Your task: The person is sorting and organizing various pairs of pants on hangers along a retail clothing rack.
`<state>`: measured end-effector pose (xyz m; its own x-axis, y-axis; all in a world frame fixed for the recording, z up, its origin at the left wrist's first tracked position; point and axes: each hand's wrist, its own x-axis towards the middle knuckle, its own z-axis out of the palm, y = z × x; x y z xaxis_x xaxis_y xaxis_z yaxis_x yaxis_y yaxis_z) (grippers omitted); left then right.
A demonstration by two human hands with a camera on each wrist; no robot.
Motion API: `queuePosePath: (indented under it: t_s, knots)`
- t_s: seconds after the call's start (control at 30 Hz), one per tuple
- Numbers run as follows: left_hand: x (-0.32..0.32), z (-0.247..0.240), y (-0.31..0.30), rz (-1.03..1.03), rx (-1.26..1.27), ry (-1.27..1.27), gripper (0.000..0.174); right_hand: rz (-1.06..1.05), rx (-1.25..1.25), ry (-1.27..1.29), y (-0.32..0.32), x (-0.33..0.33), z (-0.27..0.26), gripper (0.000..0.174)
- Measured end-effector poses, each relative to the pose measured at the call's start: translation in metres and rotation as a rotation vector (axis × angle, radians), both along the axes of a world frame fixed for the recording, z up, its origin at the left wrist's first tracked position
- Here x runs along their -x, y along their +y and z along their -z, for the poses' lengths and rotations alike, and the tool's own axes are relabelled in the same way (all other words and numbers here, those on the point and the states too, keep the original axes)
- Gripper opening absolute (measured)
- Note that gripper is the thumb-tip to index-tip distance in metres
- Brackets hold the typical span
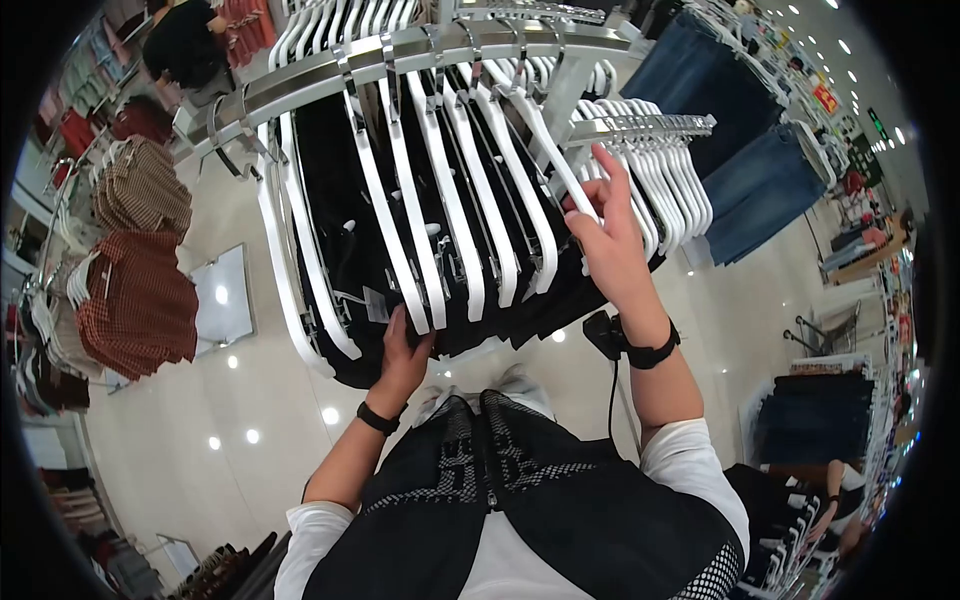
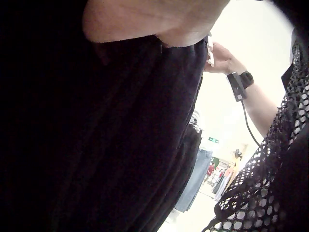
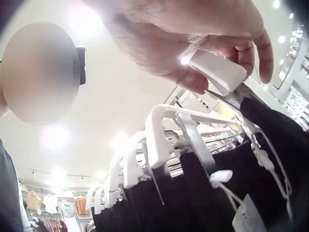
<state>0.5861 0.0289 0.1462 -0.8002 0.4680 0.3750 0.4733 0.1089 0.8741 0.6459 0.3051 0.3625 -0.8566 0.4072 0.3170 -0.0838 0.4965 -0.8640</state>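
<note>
1. Nearest, below the rail (image 1: 400,55), the left hand (image 1: 400,355) reached up into the hems of the black garments (image 1: 450,250). Its fingers were buried in the cloth, so its grip could not be told.
2. Also under the rail, the right hand (image 1: 610,245) pinched the low end of a white hanger (image 1: 545,150), grip closed on it. The hanger's long axis ran from the rail down toward the person.
3. A paper tag (image 1: 377,305) hung among the garments below the rail, its print unreadable.
4. Only the right wrist view showed fingertips on the hanger's end. The left wrist view showed mostly black cloth.
5. Beyond the rail hung jeans (image 1: 740,130), and left of it, checked shirts (image 1: 135,300).
</note>
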Motion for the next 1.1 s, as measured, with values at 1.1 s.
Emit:
queuePosePath:
  t_s: [1.1]
  knots:
    - [-0.061, -0.246, 0.067, 0.052, -0.251, 0.36, 0.025, -0.345, 0.49, -0.103, 0.076, -0.125, 0.006, 0.072]
